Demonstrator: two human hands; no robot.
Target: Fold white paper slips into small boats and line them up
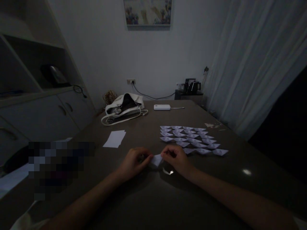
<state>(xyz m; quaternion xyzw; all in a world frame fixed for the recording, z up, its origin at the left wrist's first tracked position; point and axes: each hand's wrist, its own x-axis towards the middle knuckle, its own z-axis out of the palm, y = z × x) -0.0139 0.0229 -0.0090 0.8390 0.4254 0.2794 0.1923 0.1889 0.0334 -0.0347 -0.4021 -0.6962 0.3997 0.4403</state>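
Observation:
A small folded white paper (156, 160) is held between my two hands, low over the table near its middle. My left hand (137, 161) pinches its left end between thumb and fingers. At the right end, my right hand (177, 159) grips it the same way. Fingers cover both ends, so its full shape is partly hidden. Several folded paper boats (192, 140) stand in rows just beyond my right hand. A short stack of white paper sheets (114, 139) lies flat past my left hand.
On the brown table (144, 204), a white handbag (124, 108) sits at the back left. A white power bank (162, 107) with a short cable lies at the far end. Paper scraps (213, 125) are near the right edge. A blurred-out patch (59, 166) covers the left side.

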